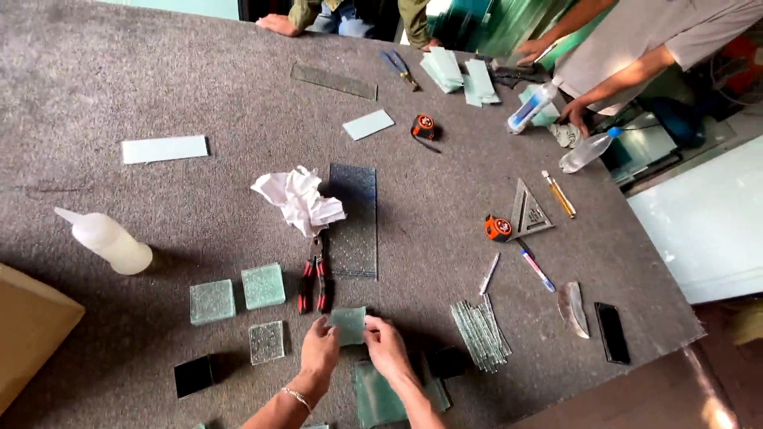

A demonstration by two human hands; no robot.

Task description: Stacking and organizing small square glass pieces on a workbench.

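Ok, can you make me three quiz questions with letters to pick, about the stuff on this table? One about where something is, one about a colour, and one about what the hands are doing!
1. Where are the pliers?
A. just below the crumpled paper
B. inside the cardboard box
C. on the floor

2. What colour are the plier handles?
A. blue
B. red and black
C. yellow

3. What are the left hand and right hand doing?
A. resting empty
B. holding one glass square together
C. squeezing the bottle

Answers:
1 A, the pliers lie right under the white paper.
2 B, the handles show red with black.
3 B, fingers of both hands grip the square's edges.
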